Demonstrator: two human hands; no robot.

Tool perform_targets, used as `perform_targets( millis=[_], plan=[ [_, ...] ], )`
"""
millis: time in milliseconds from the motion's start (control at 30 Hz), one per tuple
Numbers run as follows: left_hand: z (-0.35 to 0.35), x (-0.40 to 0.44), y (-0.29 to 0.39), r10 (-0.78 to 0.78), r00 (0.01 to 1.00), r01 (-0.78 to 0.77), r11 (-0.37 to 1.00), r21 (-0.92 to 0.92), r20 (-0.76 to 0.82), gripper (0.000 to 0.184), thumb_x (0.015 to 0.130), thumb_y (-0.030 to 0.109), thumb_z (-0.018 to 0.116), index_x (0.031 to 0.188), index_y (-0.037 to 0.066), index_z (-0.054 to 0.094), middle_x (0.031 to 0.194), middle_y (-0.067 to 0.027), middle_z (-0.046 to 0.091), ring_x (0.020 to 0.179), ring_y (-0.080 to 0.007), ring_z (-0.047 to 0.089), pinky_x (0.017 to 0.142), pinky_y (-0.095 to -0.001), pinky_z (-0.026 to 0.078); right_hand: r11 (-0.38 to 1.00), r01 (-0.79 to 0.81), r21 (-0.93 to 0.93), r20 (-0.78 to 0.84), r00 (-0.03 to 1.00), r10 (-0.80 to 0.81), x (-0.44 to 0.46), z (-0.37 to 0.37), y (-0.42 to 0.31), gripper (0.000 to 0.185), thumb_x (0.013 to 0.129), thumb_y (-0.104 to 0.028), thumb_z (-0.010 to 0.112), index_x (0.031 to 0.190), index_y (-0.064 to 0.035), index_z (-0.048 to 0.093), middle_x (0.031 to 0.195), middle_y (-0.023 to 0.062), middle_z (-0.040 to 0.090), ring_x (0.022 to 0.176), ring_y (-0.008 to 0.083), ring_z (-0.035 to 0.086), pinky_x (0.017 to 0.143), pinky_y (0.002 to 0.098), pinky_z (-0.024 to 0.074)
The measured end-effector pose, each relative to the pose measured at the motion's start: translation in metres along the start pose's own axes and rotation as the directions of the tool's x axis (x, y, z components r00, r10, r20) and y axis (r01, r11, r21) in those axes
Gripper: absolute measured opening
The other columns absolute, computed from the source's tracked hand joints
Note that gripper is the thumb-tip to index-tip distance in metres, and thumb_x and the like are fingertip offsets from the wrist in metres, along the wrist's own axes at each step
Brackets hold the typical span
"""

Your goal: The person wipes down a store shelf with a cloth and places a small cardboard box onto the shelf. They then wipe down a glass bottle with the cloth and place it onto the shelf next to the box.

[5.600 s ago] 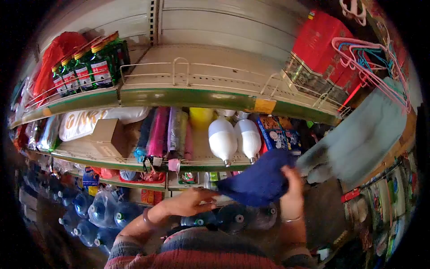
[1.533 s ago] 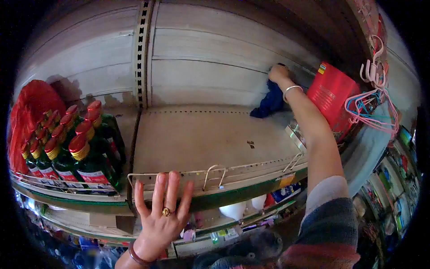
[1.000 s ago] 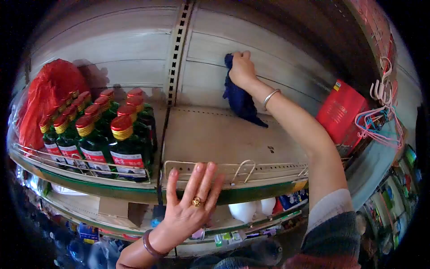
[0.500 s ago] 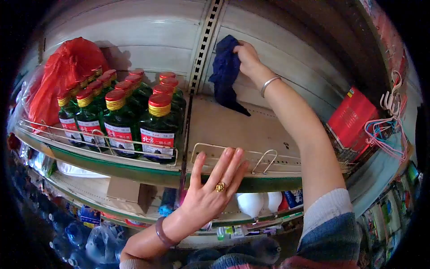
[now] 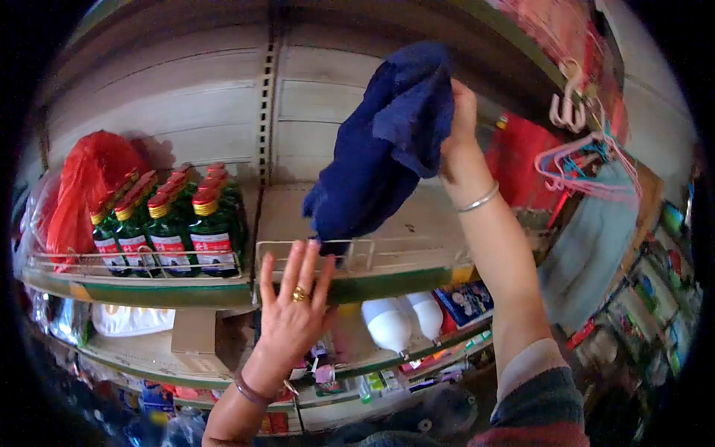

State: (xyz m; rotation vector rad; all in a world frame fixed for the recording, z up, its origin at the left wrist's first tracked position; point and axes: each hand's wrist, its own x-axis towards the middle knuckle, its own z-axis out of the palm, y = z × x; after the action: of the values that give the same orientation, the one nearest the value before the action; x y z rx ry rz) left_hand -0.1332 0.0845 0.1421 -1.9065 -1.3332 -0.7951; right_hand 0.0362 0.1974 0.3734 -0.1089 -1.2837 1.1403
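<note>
My right hand [image 5: 460, 123] grips a dark blue cloth [image 5: 387, 141] at its upper right edge; the cloth hangs in the air in front of the upper shelf, and its folds hide some of my fingers. My left hand [image 5: 294, 305], fingers spread and back facing me, is at the front of that shelf, its fingertips by the low wire rail [image 5: 361, 253] and just below the cloth's lower end. Whether the fingertips touch the rail I cannot tell. Left of the shelf's upright stand several green bottles [image 5: 212, 240] with red caps, behind their own rail.
A red plastic bag [image 5: 93, 186] sits behind the bottles at far left. Pink hangers [image 5: 588, 167] hang at right, near a red box [image 5: 521, 160]. On the lower shelf are white bulbs [image 5: 387, 328] and a cardboard box [image 5: 195, 339].
My right hand has brought the cloth away from the back panel and nearer to me, so it looks larger. The view has shifted to the right. My left hand stays at the rail.
</note>
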Motion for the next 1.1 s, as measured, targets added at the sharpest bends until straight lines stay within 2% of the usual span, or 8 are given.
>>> perform_targets(
  millis=[133,300,367,433,600,700,967,1100],
  plan=[
    [-0.009,-0.004,0.007,-0.037,0.998,0.034,0.996,-0.079,-0.041,0.069,0.065,0.028,0.073,0.126,0.005,0.050,0.144,-0.0181,0.030,0.135,-0.0346,0.026,0.109,-0.0575,0.014,0.962,-0.157,0.221,0.417,0.907,0.053,-0.071,-0.036,-0.046,0.042,0.085,-0.026,0.041,0.109,0.0033,0.059,0.105,0.0174,0.064,0.095,0.0323,0.062,0.090,0.0429,0.0479],
    [-0.038,-0.001,0.054,-0.057,0.968,-0.036,0.932,-0.360,-0.244,0.062,0.073,0.023,0.068,0.128,0.002,0.049,0.136,-0.0166,0.043,0.128,-0.0327,0.040,0.106,-0.0465,0.027,0.900,-0.288,0.327,0.209,0.951,0.228,-0.172,-0.087,-0.069,0.037,0.084,-0.020,0.045,0.111,0.0034,0.058,0.103,0.0182,0.064,0.094,0.0295,0.062,0.088,0.0402,0.0496],
    [-0.041,0.006,0.092,-0.055,0.998,0.022,0.347,-0.938,0.003,0.066,0.074,0.025,0.071,0.130,0.000,0.046,0.136,-0.0172,0.044,0.125,-0.0316,0.043,0.103,-0.0416,0.032,0.966,-0.178,0.189,0.238,0.962,0.131,-0.203,-0.111,-0.068,0.036,0.085,-0.016,0.044,0.113,0.0035,0.055,0.106,0.0163,0.063,0.095,0.0258,0.062,0.087,0.0370,0.0496],
    [-0.026,0.012,0.155,0.035,0.982,0.188,-0.300,-0.935,0.186,0.069,0.077,0.026,0.073,0.133,-0.002,0.042,0.128,-0.0107,0.052,0.119,-0.0200,0.046,0.100,-0.0343,0.036,0.960,-0.167,0.224,0.139,0.981,0.139,-0.239,-0.133,-0.075,0.035,0.086,-0.014,0.043,0.115,0.0033,0.053,0.107,0.0149,0.062,0.096,0.0240,0.061,0.087,0.0358,0.0495],
    [-0.005,0.026,0.232,0.241,0.868,0.497,-0.401,-0.769,0.435,0.015,0.088,0.011,0.061,0.098,0.001,0.065,0.087,0.0050,0.063,0.080,-0.0038,0.052,0.072,-0.0217,0.043,0.985,-0.173,0.021,-0.584,0.797,0.153,-0.323,-0.201,-0.124,0.037,0.083,-0.008,0.047,0.117,0.0046,0.052,0.111,0.0158,0.061,0.099,0.0259,0.061,0.091,0.0379,0.0475],
    [0.002,0.043,0.272,0.282,0.891,0.448,-0.666,-0.596,0.355,0.019,0.090,0.011,0.058,0.103,0.001,0.065,0.096,-0.0004,0.066,0.084,-0.0081,0.058,0.080,-0.0243,0.045,0.963,-0.143,-0.227,-0.457,0.889,0.024,-0.383,-0.268,-0.156,0.042,0.079,-0.005,0.047,0.120,0.0043,0.051,0.115,0.0134,0.059,0.104,0.0239,0.058,0.094,0.0366,0.0451],
    [0.010,0.058,0.345,0.576,0.694,0.705,-0.666,-0.244,0.432,0.020,0.092,0.017,0.056,0.105,0.003,0.062,0.099,-0.0053,0.066,0.091,-0.0148,0.062,0.081,-0.0284,0.050,0.815,-0.378,-0.440,-0.726,0.683,-0.076,-0.511,-0.283,-0.231,0.044,0.074,0.001,0.054,0.118,0.0006,0.054,0.110,0.0086,0.058,0.106,0.0192,0.054,0.092,0.0315,0.0427],
    [-0.019,0.050,0.378,0.616,0.604,0.784,-0.574,-0.238,0.505,0.030,0.094,0.023,0.052,0.115,0.001,0.056,0.108,-0.0078,0.063,0.096,-0.0163,0.061,0.084,-0.0301,0.050,0.064,-0.631,-0.773,-0.634,0.763,-0.125,-0.549,-0.275,-0.230,0.041,0.079,0.003,0.055,0.120,-0.0028,0.053,0.111,0.0087,0.058,0.106,0.0200,0.054,0.090,0.0313,0.0447]
  ],
)
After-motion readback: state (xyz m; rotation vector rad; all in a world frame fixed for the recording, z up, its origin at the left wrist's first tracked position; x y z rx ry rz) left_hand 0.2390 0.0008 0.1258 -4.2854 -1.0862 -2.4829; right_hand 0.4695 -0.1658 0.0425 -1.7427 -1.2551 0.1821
